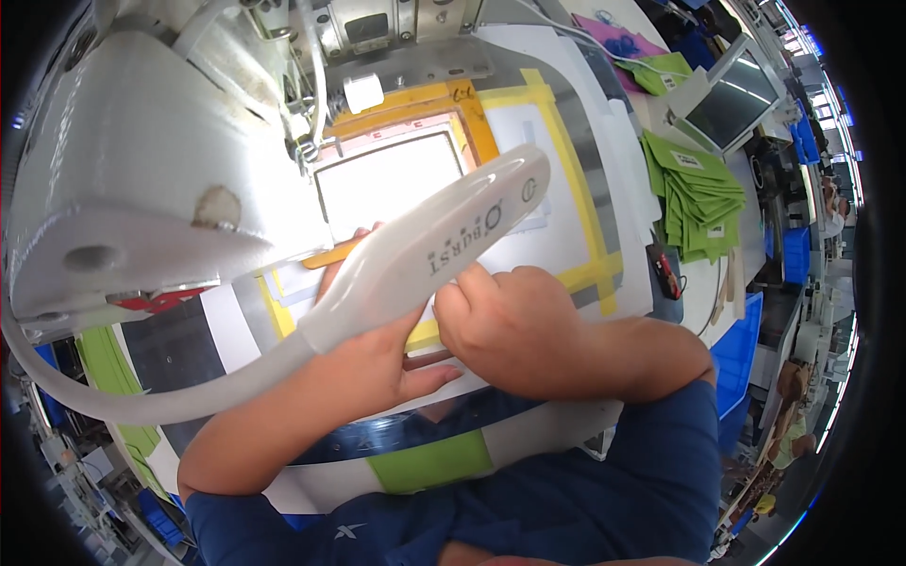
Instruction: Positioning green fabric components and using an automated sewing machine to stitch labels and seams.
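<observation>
A white lamp head (pixel 415 255) on a bendable neck hangs over both my hands and hides parts of them. My left hand (pixel 373 354) lies stretched out beneath it, thumb apart, with fingertips showing past the lamp at the edge of an orange-bordered template (pixel 479 127). Inside that border is a brightly lit white panel (pixel 387 184). My right hand (pixel 514 321) is curled closed just right of the lamp, over the yellow-taped work surface. Its fingertips are partly covered, so I cannot make out what they hold.
A large white sewing machine head (pixel 142 179) fills the upper left. Stacked green fabric pieces (pixel 694 193) lie on the right, near a tilted screen (pixel 731 99) and a red-and-black tool (pixel 665 272). A blue bin (pixel 741 363) stands beside my right elbow.
</observation>
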The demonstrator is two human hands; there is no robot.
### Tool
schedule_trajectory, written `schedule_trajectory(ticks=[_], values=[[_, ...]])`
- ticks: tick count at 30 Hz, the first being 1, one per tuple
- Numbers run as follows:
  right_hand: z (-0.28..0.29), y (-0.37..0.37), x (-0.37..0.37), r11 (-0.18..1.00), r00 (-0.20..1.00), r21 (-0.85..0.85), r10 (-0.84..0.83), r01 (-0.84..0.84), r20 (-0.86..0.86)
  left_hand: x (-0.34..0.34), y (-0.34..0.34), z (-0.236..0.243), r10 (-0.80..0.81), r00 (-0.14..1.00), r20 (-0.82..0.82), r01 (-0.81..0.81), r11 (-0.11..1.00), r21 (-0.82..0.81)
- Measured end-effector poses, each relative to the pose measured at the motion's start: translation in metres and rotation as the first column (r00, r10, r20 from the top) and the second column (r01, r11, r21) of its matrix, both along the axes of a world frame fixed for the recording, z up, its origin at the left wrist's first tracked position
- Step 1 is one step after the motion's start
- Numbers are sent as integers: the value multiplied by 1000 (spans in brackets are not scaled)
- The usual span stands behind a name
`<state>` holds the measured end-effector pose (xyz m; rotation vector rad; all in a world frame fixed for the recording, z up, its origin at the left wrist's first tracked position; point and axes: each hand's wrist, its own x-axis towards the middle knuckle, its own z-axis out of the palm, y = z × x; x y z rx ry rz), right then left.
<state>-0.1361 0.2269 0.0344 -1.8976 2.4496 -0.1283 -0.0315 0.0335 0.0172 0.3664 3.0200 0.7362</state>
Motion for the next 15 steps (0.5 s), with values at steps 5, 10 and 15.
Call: schedule_trajectory(ticks=[5, 10, 15], values=[[1, -1, -1, 1000, 1000, -11, -13, 13, -12, 0, 1, -1, 9, 1000, -3, -9, 1000, -24], [2, -2, -5, 999, 1000, -51, -3, 4, 12, -1, -1, -1, -9, 1000, 26, 11, 995, -102], [2, -1, -17, 986, 999, -166, 24, -19, 27, -1, 0, 3, 8, 998, 69, -1, 995, -102]])
